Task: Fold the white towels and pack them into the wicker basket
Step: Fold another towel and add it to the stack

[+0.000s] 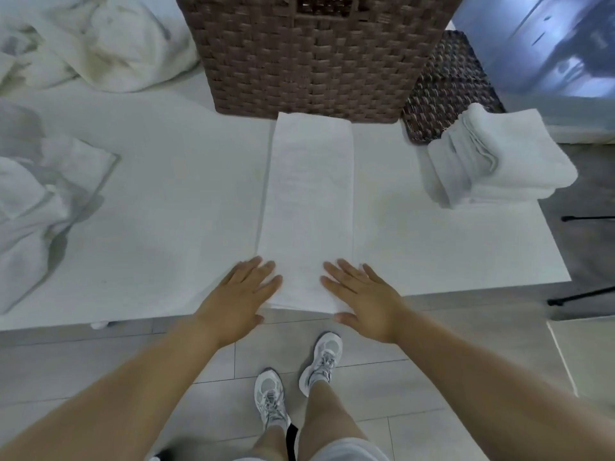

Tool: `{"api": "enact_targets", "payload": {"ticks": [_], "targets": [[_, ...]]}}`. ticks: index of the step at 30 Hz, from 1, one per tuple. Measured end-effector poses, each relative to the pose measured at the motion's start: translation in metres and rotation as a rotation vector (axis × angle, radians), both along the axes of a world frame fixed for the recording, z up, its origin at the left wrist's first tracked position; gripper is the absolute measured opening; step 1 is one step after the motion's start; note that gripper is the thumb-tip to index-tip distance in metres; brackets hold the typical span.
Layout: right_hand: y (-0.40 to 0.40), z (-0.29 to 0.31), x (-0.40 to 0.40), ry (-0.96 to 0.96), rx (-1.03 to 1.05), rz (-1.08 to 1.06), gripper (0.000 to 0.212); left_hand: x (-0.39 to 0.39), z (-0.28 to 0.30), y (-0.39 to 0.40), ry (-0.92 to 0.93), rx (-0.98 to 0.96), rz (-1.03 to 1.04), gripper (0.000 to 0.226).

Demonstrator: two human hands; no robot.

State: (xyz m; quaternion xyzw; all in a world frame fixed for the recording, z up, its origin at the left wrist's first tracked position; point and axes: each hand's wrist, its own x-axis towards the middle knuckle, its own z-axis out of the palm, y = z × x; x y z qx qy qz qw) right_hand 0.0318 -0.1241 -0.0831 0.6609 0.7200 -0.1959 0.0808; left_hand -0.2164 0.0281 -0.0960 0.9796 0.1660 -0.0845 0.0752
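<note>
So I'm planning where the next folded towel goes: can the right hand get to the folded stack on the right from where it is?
Probably yes. The right hand lies flat on the long towel, and only bare table separates it from the folded stack.

A flat white table (133, 211) fills most of the view above a floor of pale grey tiles (416, 410). A dark brown woven lid (442, 88) lies on the table's far right part (partly covered). Two white laced sneakers (299, 377) stand on the tiles. Thin black stand legs (585, 296) cross the floor at right.
</note>
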Motion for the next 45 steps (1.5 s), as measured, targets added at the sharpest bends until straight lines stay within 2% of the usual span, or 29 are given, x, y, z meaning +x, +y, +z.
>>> {"api": "enact_targets", "payload": {"ticks": [2,4,9,12,14,15,16,18,20,23,25,28,29,30,33,37,40,45], "targets": [[-0.003,0.001,-0.001,-0.030,-0.027,-0.016,0.078,-0.001,-0.003,0.000,-0.062,-0.051,0.038,0.099],[0.001,0.003,-0.009,-0.083,-0.001,-0.009,0.089,-0.001,-0.006,0.000,-0.130,-0.098,0.073,0.096],[0.004,-0.002,-0.019,-0.108,0.107,-0.107,0.078,0.001,-0.001,-0.006,-0.193,-0.138,0.083,0.059],[-0.001,0.003,-0.016,0.087,0.093,-0.139,0.061,-0.003,0.003,-0.005,-0.240,-0.152,0.107,0.027],[-0.005,0.010,-0.013,0.219,0.045,-0.200,0.048,-0.002,0.019,-0.007,-0.171,-0.308,0.200,0.067],[-0.006,0.015,-0.013,0.266,0.026,-0.235,0.044,-0.001,0.029,-0.009,-0.165,-0.369,0.251,0.076],[-0.007,0.023,-0.014,0.298,0.006,-0.276,0.041,0.000,0.038,-0.011,-0.175,-0.405,0.272,0.068],[-0.008,0.036,-0.018,0.357,-0.009,-0.414,0.032,0.001,0.053,-0.012,-0.191,-0.488,0.313,0.037],[-0.010,0.047,-0.024,0.481,0.051,-0.598,0.017,0.001,0.065,-0.010,-0.239,-0.633,0.423,0.016],[-0.004,0.056,-0.026,0.623,0.164,-0.793,0.013,0.006,0.074,-0.002,-0.410,-0.867,0.660,0.002],[0.008,0.062,-0.023,0.654,0.212,-0.858,0.019,0.014,0.082,0.005,-0.523,-1.025,0.803,0.010],[0.030,0.069,-0.013,0.660,0.264,-0.919,0.025,0.025,0.087,0.016,-0.550,-1.244,0.865,0.051],[0.039,0.071,-0.010,0.647,0.268,-0.922,0.026,0.029,0.086,0.021,-0.500,-1.231,0.857,0.065],[0.047,0.072,-0.005,0.638,0.265,-0.922,0.026,0.033,0.084,0.026,-0.449,-1.194,0.859,0.067],[0.074,0.072,0.010,0.668,0.242,-0.946,0.025,0.049,0.076,0.043,-0.446,-1.123,0.940,0.032],[0.111,0.070,0.036,0.718,0.220,-1.005,0.019,0.079,0.077,0.067,-0.501,-1.127,1.027,0.019],[0.138,0.067,0.057,0.670,0.211,-0.986,0.022,0.100,0.072,0.088,-0.517,-1.039,1.057,0.022],[0.174,0.050,0.079,0.565,0.170,-0.942,0.022,0.126,0.058,0.113,-0.462,-0.813,1.136,0.047]]}}
